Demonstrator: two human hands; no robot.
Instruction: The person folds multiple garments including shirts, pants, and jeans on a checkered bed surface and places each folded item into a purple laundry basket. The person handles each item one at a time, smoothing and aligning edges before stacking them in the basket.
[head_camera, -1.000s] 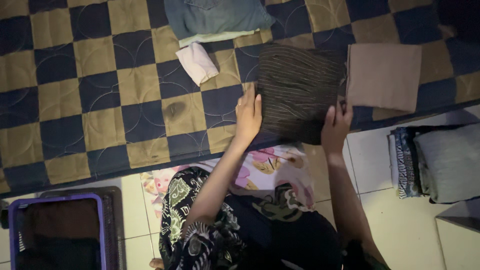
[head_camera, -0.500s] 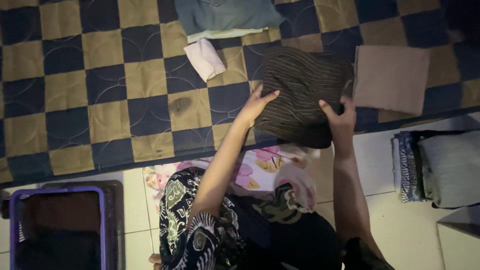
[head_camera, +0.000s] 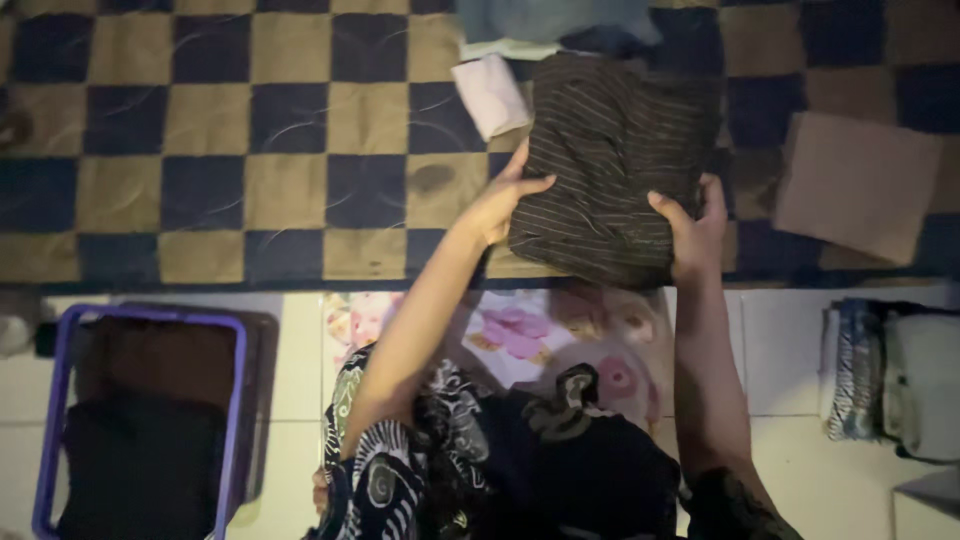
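In front of me a quilted mat (head_camera: 200, 150) of dark blue and tan squares covers the upper part of the view, a dark stain (head_camera: 432, 178) on one tan square. Below its edge runs a white tiled floor (head_camera: 790, 360) with thin grout lines. At my lower left a purple-rimmed basket (head_camera: 60, 400) sits on the tiles. The light is dim, likely indoor, and the corners fade into shadow.

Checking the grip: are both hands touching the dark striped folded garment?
Touching. The head view shows the left hand pressed against the dark striped garment at its left edge, and the right hand gripping its lower right corner.
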